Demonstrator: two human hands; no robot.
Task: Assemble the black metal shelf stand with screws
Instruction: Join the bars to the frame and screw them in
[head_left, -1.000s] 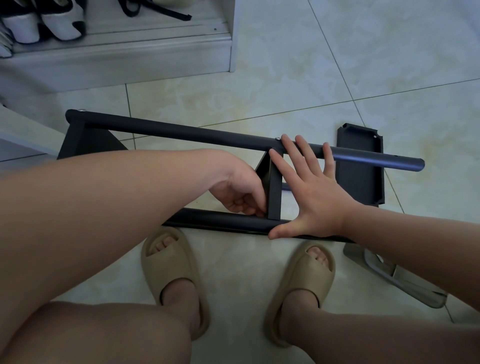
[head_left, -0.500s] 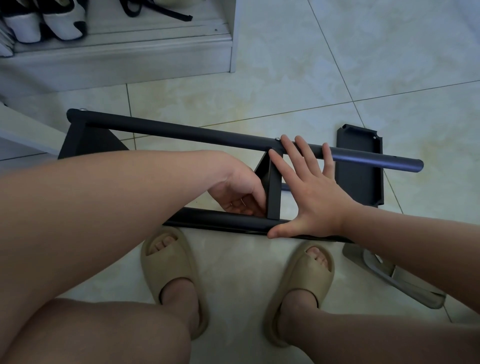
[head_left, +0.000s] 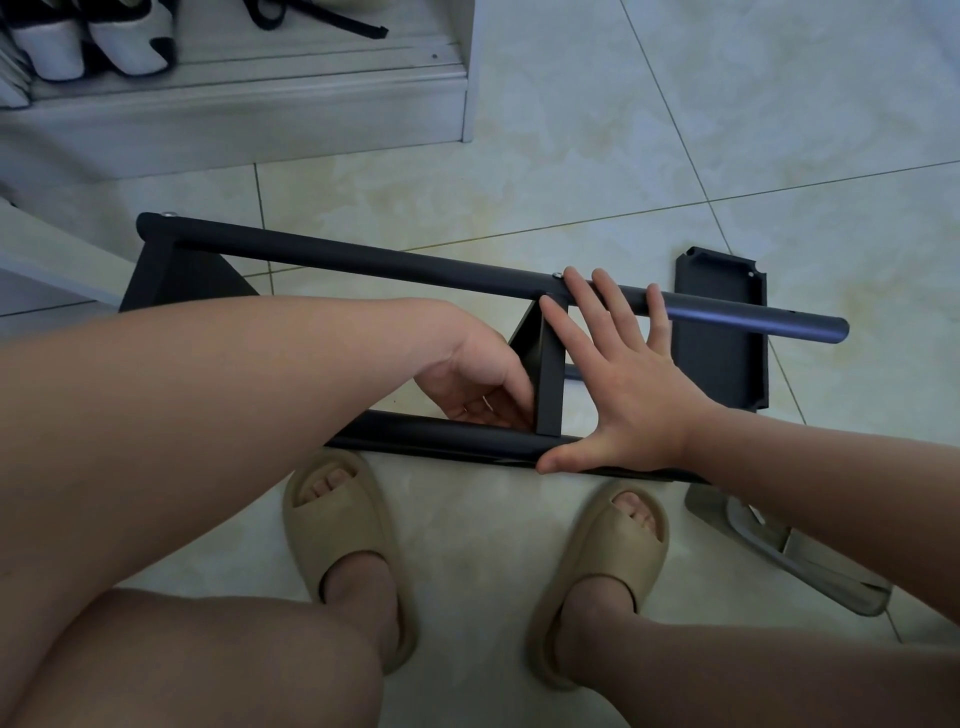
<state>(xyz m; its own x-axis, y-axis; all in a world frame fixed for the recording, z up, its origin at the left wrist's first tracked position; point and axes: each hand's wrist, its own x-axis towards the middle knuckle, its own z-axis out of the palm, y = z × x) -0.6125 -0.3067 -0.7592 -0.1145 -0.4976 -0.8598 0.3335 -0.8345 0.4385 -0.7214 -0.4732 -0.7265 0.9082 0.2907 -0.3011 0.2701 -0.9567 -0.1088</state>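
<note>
The black metal shelf stand lies on its side on the tiled floor. Its far tube (head_left: 363, 260) and near tube (head_left: 441, 434) are joined by an end plate (head_left: 176, 275) on the left and a middle plate (head_left: 548, 384). A screw head (head_left: 558, 275) sits on the far tube above the middle plate. My right hand (head_left: 618, 384) is spread flat, fingers resting on the far tube and thumb on the near tube. My left hand (head_left: 478, 379) has its fingers curled against the left side of the middle plate near its foot. What they hold is hidden.
A loose black plate (head_left: 722, 353) lies flat on the floor behind the far tube's right end. My feet in beige sandals (head_left: 337, 525) stand just in front of the frame. A grey slipper (head_left: 779, 556) lies at the right. A white shoe cabinet (head_left: 234, 109) stands at the back left.
My left hand's fingers have shifted slightly at the foot of the middle plate. My right hand and the frame have stayed put.
</note>
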